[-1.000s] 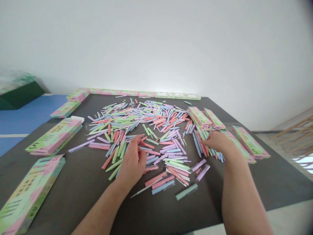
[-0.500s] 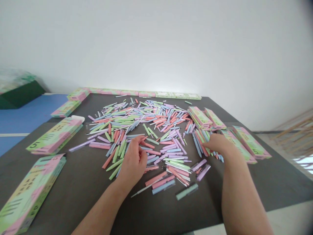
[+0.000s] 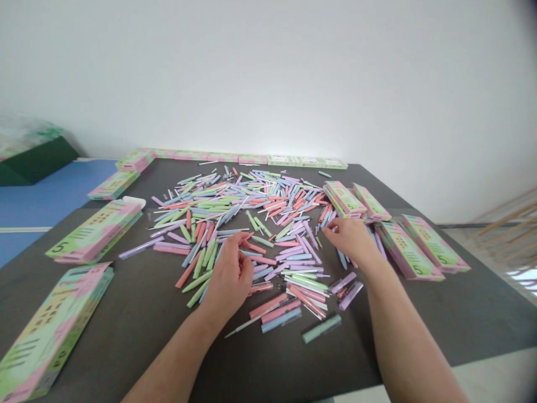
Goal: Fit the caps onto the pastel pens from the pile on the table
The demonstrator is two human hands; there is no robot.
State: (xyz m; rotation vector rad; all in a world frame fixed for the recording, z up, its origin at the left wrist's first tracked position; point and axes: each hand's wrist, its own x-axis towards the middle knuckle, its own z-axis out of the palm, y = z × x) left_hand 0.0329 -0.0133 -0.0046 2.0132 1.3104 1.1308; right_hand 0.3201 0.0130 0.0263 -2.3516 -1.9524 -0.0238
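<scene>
A wide heap of pastel pen parts (image 3: 210, 207) in coral, green, blue and purple lies across the dark table (image 3: 159, 336). My left hand (image 3: 230, 274) rests at the heap's near side, fingers curled beside coral barrels; what it pinches, if anything, is hidden. My right hand (image 3: 350, 238) is over the heap's right side, thumb and fingertips brought together near some purple pieces. I cannot make out anything between them. Just below the hands lie a capped green piece (image 3: 321, 328), a blue piece (image 3: 281, 321) and two purple caps (image 3: 350, 295).
Pastel printed boxes stand at the right, one pair nearer (image 3: 409, 252) and another farther (image 3: 344, 198). More boxes line the left side (image 3: 94, 229) and the back edge (image 3: 251, 159). A dark green bin (image 3: 37, 159) sits on a blue surface at far left.
My right hand has moved left and slightly up, away from the nearer right boxes toward the heap. My left hand has stayed in place.
</scene>
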